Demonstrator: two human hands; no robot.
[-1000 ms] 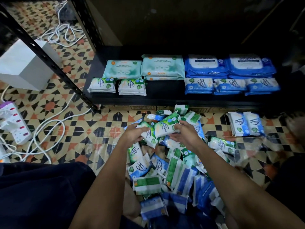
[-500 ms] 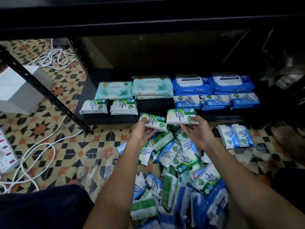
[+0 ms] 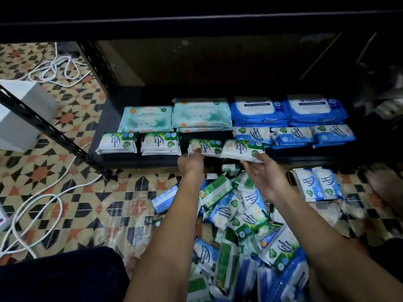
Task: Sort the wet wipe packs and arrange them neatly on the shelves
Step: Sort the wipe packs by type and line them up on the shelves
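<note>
Patterned floor tile (image 3: 72, 205) runs under everything; a dark clothed knee (image 3: 61, 277) cuts off the bottom-left corner. Loose pile of small wipe packs (image 3: 244, 232), green Pine and blue Fragrance Free mixed, lies on the floor between the forearms; its lower part runs out of frame and is motion-blurred, labels there unreadable. Two blue packs (image 3: 318, 184) sit side by side on the floor to the right, apart from the pile. Blurred pale shape at the far right edge, not identifiable.

Left hand (image 3: 192, 164) pinches a green Pine pack (image 3: 206, 146) at its near-left corner, thumb on top, other fingers hidden beneath. Right hand (image 3: 265, 174) holds a second green Pine pack (image 3: 242, 150) from below, thumb on its near-right corner, fingers loosely curled under it. Both packs are at the front edge of the bottom shelf (image 3: 152, 163), just right of two green stacks (image 3: 139, 144) already placed; whether they rest on the board cannot be told.

Behind: two pale teal large packs (image 3: 174, 116), two blue large packs (image 3: 287, 110), three small blue stacks (image 3: 292, 136). Shelf back is dark. White cable (image 3: 37, 205) and white box (image 3: 19, 118) at left, partly cropped.

Versus 0.5 s ago: both packs have gone forward from above the pile to the shelf lip.
</note>
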